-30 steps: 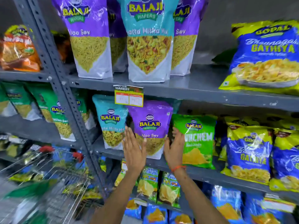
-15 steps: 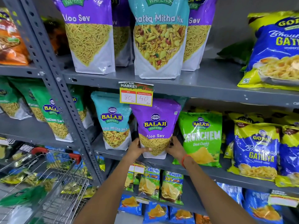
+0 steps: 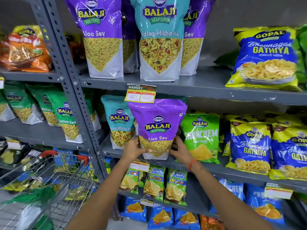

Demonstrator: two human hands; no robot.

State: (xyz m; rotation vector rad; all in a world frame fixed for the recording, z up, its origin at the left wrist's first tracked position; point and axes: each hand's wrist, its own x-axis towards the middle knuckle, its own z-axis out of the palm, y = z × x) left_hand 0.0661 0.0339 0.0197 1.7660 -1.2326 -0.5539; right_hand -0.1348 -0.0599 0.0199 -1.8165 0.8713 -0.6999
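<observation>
Purple foil Aloo Sev pouch looks light, crinkly and slippery; left hand and right hand clasp its lower sides, fingers curled round it.

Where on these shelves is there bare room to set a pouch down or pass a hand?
Free: the upper shelf between the tall Balaji pouches and the Gopal Gathiya bag; the left shelf before the green Sev pouches. Crowded: left hand and right hand hold the Aloo Sev pouch between the teal pouch and Crunchem bag.
</observation>
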